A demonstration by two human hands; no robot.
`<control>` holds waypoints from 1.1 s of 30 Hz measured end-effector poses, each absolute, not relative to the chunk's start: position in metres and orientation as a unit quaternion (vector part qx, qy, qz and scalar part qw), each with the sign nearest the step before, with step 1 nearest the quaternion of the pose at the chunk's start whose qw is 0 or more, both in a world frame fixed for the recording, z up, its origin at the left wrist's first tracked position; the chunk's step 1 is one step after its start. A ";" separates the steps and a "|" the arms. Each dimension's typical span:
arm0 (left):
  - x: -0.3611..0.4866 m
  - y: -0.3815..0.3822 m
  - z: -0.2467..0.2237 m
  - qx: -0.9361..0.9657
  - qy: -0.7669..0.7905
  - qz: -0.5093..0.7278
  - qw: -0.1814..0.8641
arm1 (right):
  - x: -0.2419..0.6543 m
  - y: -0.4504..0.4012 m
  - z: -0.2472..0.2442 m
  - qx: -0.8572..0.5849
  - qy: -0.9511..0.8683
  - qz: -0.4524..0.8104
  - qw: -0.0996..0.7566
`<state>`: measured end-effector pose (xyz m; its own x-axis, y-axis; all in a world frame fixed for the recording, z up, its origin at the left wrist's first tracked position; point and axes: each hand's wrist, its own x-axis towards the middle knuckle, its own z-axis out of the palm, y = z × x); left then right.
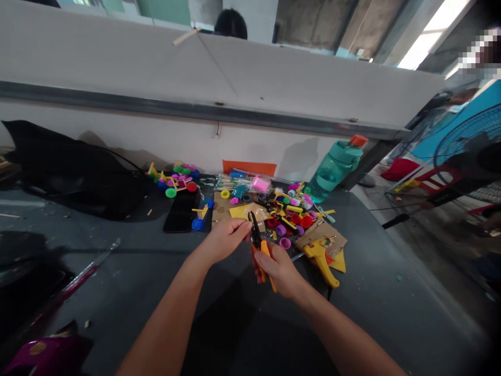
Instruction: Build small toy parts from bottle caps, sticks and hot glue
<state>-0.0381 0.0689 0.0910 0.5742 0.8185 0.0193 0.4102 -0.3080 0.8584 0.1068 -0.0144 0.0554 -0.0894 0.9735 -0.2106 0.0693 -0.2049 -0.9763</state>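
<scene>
Two bare forearms (168, 334) up from the bottom edge, over a dark worktable (117, 295). Right hand (278, 270) closed round the orange handles of cutting pliers (267, 256), tool tilted, black head up. Left hand (226, 240) half-curled, fingertips (246, 227) at the black head; hold on the tool or on some tiny piece, cannot tell. Just ahead of both hands, a heap of coloured plastic wheels (289, 216) and yellow sticks, mostly loose, so apparently much left unjoined. Past the left hand, a yellow stick piece with blue wheels (200, 215), seemingly part-built, beside a black phone (180, 211). Farther ahead of the left hand, one wheeled stick toy (172, 180), apparently complete. Right of the right hand, cardboard scraps (321, 235) and a yellow glue gun (319, 263), possibly. Beyond, a teal water bottle (334, 169).
</scene>
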 end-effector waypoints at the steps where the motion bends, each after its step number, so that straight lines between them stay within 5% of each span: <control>1: -0.038 0.069 0.090 0.775 0.398 0.236 0.431 | 0.107 -0.014 0.055 -0.541 -0.483 0.556 0.405; 33: -0.045 0.069 0.096 0.867 0.349 0.223 0.278 | 0.108 -0.010 0.068 -0.496 -0.507 0.575 0.409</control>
